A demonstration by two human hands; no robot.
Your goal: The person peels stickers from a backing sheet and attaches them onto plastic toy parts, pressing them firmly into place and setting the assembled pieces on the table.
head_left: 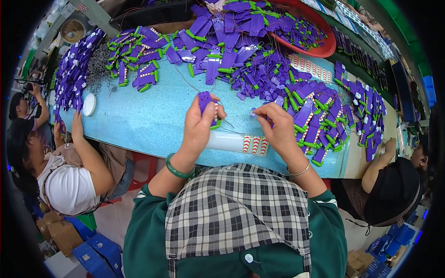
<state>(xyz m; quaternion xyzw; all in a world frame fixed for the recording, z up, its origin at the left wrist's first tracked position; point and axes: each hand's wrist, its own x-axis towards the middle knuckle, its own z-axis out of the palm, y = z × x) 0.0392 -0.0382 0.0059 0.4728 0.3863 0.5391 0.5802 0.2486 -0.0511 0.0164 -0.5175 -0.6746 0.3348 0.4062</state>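
Observation:
Above the blue tabletop, my left hand (197, 127) is closed around a flat purple plastic part (204, 99) with a green end and a red-and-white striped sticker. Thin dark wire trails from this part towards my other hand. My right hand (280, 127) is closed in a pinch, with a small purple piece (253, 112) at the fingertips. Below and between the hands lies a whitish sticker strip (227, 141), its right part carrying red-and-white arrow stickers. Loose small purple pieces (252, 78) are heaped just beyond my right hand.
Piles of purple-and-green parts (315, 120) lie to the right and at the back, some inside a red basin (327, 46). Further left are dark tangled wires (98, 65) and a white round lid (89, 104). Co-workers sit at left (69, 180) and right (391, 190).

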